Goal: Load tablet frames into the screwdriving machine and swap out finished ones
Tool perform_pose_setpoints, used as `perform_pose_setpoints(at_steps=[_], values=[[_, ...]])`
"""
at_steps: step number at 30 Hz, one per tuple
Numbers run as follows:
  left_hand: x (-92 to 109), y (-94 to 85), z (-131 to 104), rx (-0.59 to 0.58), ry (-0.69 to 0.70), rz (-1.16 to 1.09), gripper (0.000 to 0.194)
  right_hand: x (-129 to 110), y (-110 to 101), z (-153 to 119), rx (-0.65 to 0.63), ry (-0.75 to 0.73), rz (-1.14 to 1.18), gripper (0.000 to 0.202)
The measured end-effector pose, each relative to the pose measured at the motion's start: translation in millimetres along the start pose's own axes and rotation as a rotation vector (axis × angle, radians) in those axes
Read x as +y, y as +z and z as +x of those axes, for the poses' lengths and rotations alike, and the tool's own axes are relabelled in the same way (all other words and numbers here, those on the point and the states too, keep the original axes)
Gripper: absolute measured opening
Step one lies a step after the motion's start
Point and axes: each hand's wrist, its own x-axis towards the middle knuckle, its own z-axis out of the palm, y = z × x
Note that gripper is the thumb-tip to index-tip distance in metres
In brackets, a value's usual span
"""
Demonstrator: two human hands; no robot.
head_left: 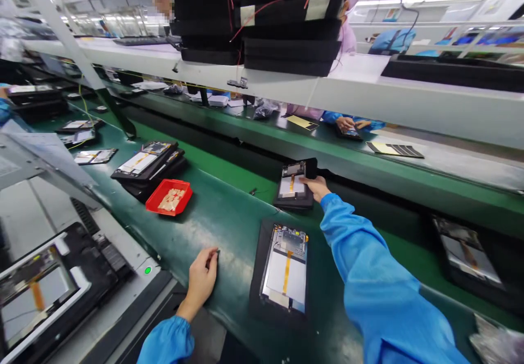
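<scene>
My right hand (317, 188) reaches far out and grips the right edge of an opened tablet (291, 185), thumb on top. Black foam (310, 167) lies under that tablet, at the edge of the green belt. Close to me, a second opened tablet (285, 271) lies on a black foam pad (258, 276), its white battery and orange ribbon cable facing up. Left of it, my left hand (202, 276) rests over the green bench with thumb and fingers pinched. A tiny dark bit shows at its fingertips, too small to name.
A red bin (169, 197) of small beige pieces stands beside stacked tablets (143, 162). At lower left is a machine (110, 298) holding another tablet (35, 293). One more tablet (469, 252) lies at right. Across the belt, a co-worker's hands (347, 124) handle a device.
</scene>
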Motion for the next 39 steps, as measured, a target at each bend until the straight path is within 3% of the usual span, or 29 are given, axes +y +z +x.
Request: perform_pose_setpoints(at_steps=[4,8,13,16,19,23,26,28,31,34,36,37,39], values=[[6.0,0.7,6.4,-0.016,-0.087,-0.158,0.03,-27.6,-5.5,-46.2,-0.043,0.012,0.093,0.031],[42.8,4.0,29.0,-0.084,-0.207,-0.605,0.054,-39.8,-30.7,-119.3,-0.2,0.043,0.164,0.03],[99.8,7.5,45.5,-0.359,-0.267,-1.017,0.101,-12.7,-44.0,-200.0,-0.437,0.158,0.237,0.044],[106.5,7.7,32.6,-0.619,-0.339,-1.1,0.096,20.3,-41.4,-223.9,-0.465,0.217,0.217,0.046],[96.2,5.2,11.4,-0.781,-0.327,-0.899,0.065,54.6,-39.8,-231.7,-0.451,0.255,0.195,0.048],[84.3,-3.4,-5.4,-0.716,-0.036,-0.235,0.014,83.3,-41.0,-233.5,-0.387,0.235,0.191,0.052],[82.9,-13.1,-5.0,-0.618,0.069,-0.016,0.015,91.1,-41.3,-233.4,-0.345,0.206,0.146,0.056],[83.5,-18.8,-2.6,-0.609,-0.04,-0.081,0.016,94.7,-41.9,-231.1,-0.334,0.184,0.103,0.056],[84.7,-21.5,-1.3,-0.689,-0.295,-0.298,0.024,100.1,-45.1,-224.7,-0.267,0.024,-0.142,0.056],[87.1,-14.6,-3.9,-0.698,-0.573,-0.599,0.037,99.6,-48.1,-228.0,-0.044,-0.37,-0.602,0.06],[90.2,-6.0,-7.1,-0.662,-0.715,-0.751,0.041,93.9,-44.5,-243.7,0.048,-0.67,-0.755,0.05],[92.3,-1.3,-8.9,-0.652,-0.748,-0.782,0.041,90.0,-39.7,-255.7,0.013,-0.801,-0.75,0.04],[97.5,7.6,-12.8,-0.646,-0.774,-0.806,0.039,82.5,-23.8,-284.1,-0.219,-0.982,-0.672,0.02]])
